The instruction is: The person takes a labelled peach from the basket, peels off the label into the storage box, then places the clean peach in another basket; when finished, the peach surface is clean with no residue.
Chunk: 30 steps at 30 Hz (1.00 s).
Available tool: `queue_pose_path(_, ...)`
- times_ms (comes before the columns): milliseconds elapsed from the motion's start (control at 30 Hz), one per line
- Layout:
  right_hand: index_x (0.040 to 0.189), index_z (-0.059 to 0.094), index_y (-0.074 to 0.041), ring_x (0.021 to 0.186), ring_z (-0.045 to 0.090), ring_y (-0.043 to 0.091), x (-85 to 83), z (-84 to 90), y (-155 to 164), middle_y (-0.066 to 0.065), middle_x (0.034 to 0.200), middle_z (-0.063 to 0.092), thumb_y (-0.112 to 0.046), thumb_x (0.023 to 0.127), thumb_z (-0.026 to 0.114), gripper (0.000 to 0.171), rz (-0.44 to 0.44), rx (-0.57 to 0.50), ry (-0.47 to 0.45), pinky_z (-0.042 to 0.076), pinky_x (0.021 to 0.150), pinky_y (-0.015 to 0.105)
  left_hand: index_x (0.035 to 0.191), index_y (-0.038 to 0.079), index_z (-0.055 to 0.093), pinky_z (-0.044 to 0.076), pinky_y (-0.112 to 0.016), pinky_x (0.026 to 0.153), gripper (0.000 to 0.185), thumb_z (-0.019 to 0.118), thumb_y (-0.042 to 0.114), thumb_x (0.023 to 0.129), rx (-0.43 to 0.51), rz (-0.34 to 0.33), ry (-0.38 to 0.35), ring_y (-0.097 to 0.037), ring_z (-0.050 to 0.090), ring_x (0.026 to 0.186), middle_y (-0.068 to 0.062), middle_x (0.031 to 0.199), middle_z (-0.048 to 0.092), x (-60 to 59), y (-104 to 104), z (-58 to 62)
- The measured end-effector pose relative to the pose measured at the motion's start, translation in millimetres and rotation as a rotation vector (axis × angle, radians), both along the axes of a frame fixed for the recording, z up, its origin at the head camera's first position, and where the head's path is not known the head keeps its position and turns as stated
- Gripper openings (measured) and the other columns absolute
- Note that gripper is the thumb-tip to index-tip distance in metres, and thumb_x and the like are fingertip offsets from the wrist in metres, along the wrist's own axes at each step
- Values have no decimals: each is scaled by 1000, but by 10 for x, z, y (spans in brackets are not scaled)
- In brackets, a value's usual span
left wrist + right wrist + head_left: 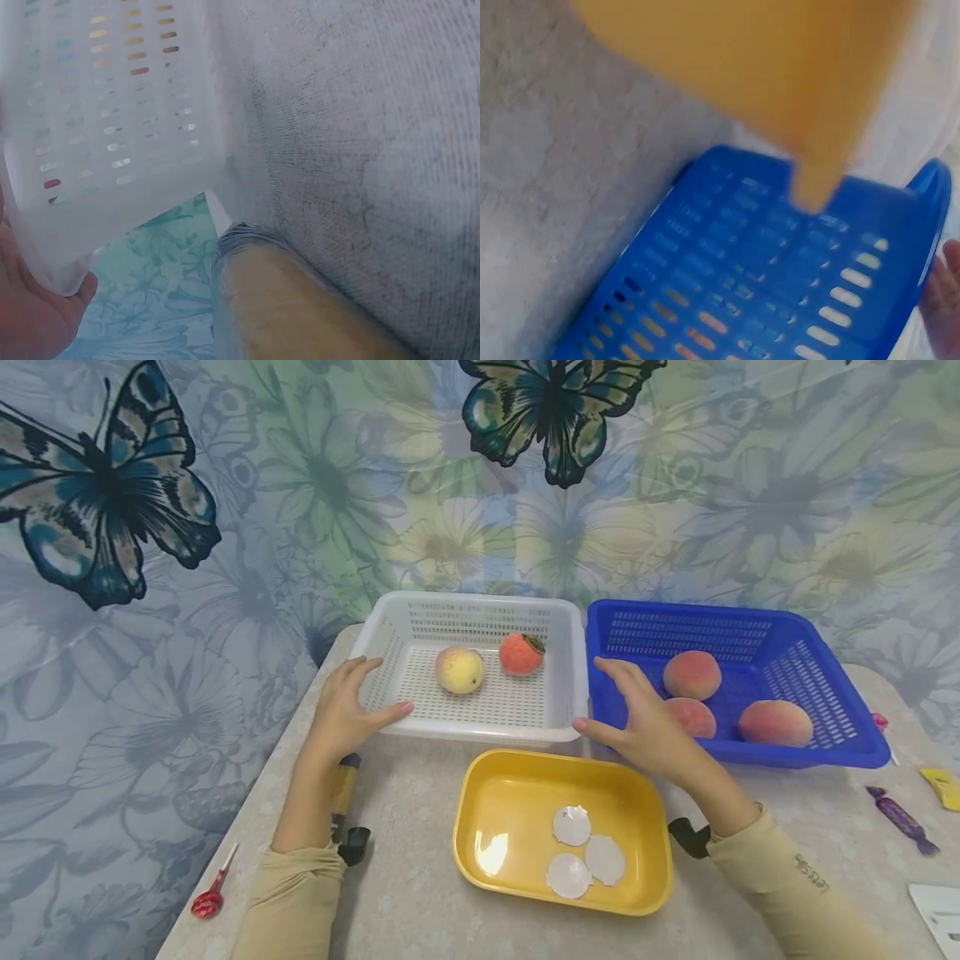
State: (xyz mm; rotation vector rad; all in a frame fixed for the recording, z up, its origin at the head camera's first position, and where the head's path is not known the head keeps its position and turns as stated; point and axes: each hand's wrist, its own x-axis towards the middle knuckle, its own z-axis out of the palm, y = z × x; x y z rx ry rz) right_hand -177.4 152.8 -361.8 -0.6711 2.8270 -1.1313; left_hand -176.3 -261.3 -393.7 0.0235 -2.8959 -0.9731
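Observation:
A white plastic basket [480, 729] holds a yellowish peach [459, 670] and an orange-red fruit with a dark leafy top [521, 654]. My left hand [347, 710] is at its left front corner, fingers spread along the side and thumb over the front rim; in the left wrist view the fingertips show at the rim. My right hand [648, 727] is at the right front corner, thumb tip at the white rim and the other fingers stretched over the blue basket [780, 755]. Three peaches [776, 723] lie in the blue basket, one partly hidden by the right hand.
In front stands a yellow tray [502, 883] with three whitish round pieces [568, 876]. A red lollipop [207, 903] lies at left, near a black-and-yellow object [342, 789] under the left arm. At right are a purple wrapped candy [902, 820] and a yellow packet [942, 788].

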Motion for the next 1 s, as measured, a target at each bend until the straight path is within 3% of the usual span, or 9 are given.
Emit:
queue_pose_path(267,154,30,-9,144,34,36,-74,-82,-28,15,156,34,-51,86,72,90,66,128,16,31,115,62,152,13,37,21,-72,114,95,77,58,79,-17,-2,0,-45,21,148,-20,159,28,7,28,26)
queue_pose_path(400,156,28,-9,147,30,38,-125,-186,-70,16,160,32,-58,86,69,94,81,230,56,27,118,61,151,13,39,11,-69,118,92,77,56,79,-56,-9,30,-45,23,147,-19,158,33,-6,57,72)
queue_pose_path(500,156,26,-8,150,25,38,-151,-232,-85,15,162,29,-60,86,68,97,68,270,80,20,120,62,149,11,42,13,-67,118,87,77,53,81,-73,-23,61,-45,29,145,-19,155,38,-50,134,130)
queue_pose_path(700,158,23,-8,152,20,37,-183,-247,-121,14,164,24,-66,86,63,101,42,285,67,19,120,61,150,12,42,29,-57,118,79,75,45,86,-38,-103,29,-37,36,144,-15,155,40,-281,403,217)
queue_pose_path(800,158,23,-8,153,19,36,-198,-251,-151,14,165,23,-69,85,61,102,34,291,52,19,121,61,150,12,41,30,-54,119,78,74,43,87,-18,-129,-28,-35,35,145,-14,155,40,-427,554,235)
queue_pose_path(1000,159,21,-10,154,17,35,-214,-264,-180,11,166,20,-76,84,55,105,17,327,35,17,122,59,152,13,36,34,-55,116,81,72,46,88,-66,-111,-177,-37,36,144,-18,157,34,-698,820,210)
